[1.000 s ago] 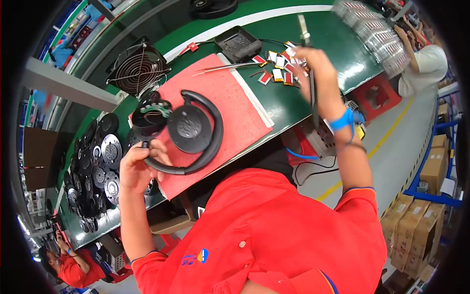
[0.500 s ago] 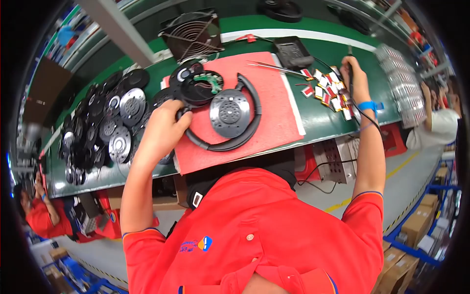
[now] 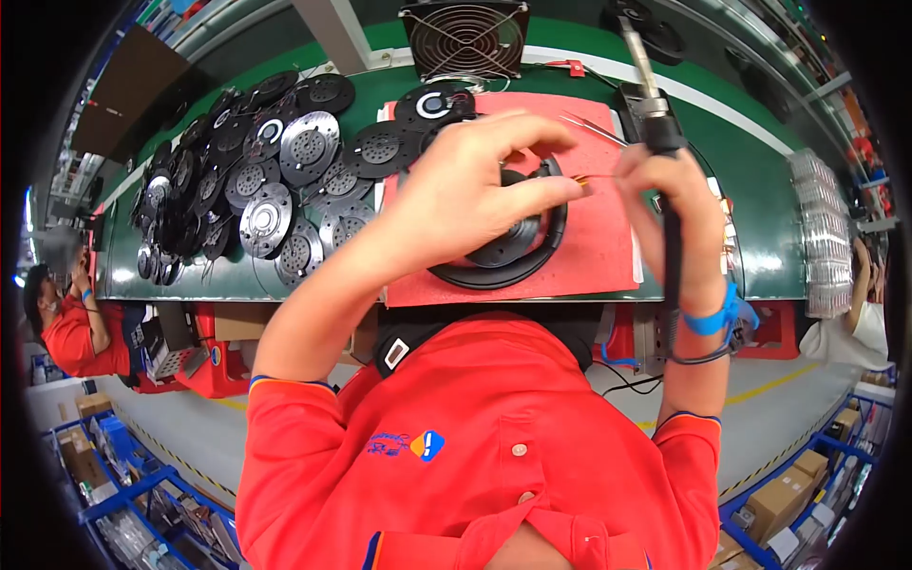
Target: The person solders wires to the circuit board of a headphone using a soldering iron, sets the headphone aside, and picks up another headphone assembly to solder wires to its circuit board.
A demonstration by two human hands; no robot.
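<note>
Headphone on red mat; left hand fingers pinching wires; right hand clenching soldering iron.

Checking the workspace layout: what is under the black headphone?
The headphone lies on a red mat on the green bench. The left hand covers its upper part.

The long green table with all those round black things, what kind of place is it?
Most likely a headphone factory line. The green bench carries piles of speaker plates. The right hand holds a soldering iron beside a headphone under the left hand, and other workers sit nearby.
</note>
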